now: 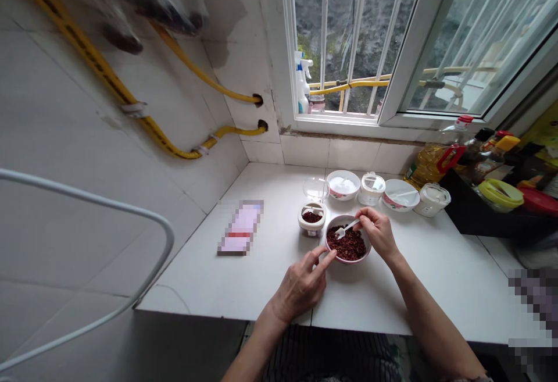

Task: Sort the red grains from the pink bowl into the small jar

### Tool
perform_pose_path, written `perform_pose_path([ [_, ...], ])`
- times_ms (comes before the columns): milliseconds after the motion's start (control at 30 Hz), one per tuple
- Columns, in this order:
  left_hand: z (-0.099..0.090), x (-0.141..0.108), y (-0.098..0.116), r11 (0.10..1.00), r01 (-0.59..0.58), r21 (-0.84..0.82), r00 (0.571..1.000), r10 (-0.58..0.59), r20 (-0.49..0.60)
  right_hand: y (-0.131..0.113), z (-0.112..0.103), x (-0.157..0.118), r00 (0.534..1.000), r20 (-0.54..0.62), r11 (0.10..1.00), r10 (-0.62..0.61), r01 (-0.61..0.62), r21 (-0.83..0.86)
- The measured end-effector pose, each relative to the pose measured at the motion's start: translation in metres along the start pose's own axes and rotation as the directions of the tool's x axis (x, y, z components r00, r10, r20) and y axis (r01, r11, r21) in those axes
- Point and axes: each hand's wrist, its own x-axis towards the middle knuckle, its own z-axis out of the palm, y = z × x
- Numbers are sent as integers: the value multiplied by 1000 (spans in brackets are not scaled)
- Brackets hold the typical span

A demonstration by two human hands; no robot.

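A bowl (354,254) of dark red dried pieces stands on the white counter. My right hand (375,232) pinches a small white spoon (347,228), its tip down in the dried pieces. At the bowl's near left rim rests my left hand (304,282), its fingers apart and the index finger touching the rim. Just left of the bowl is an open jar (311,226) with the same dark red pieces inside. Behind it lies a clear lid (315,188). A bowl of white powder (343,184) sits farther back.
A lidded jar (371,191), a bowl with a white spoon (401,196) and another jar (432,200) line the back. An oil bottle (431,161) and a black rack of bottles (471,207) stand right. A blurred flat packet (240,228) lies left. Yellow pipes run along the wall.
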Motion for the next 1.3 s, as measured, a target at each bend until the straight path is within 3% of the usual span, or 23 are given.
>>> perform_pose_path([
  [200, 3, -1, -2, 1000, 7, 31, 1000, -6, -27, 0, 1, 0, 1000, -17, 999, -21, 20, -26],
  [400, 6, -2, -2, 1000, 16, 23, 999, -15, -41, 5, 0, 1, 999, 9, 999, 37, -37, 0],
  [567, 5, -2, -3, 999, 24, 26, 999, -23, -38, 6, 3, 0, 990, 34, 974, -136, 140, -179],
  [667, 4, -2, -3, 999, 32, 30, 999, -31, -22, 4, 6, -1, 981, 90, 967, -171, 184, -174],
  [967, 4, -3, -4, 999, 9, 36, 1000, -8, -19, 4, 2, 0, 997, 45, 996, 66, -69, 64],
  [1300, 2, -2, -3, 999, 12, 35, 1000, -12, -20, 1, 2, 1, 990, 31, 984, 136, -139, 109],
])
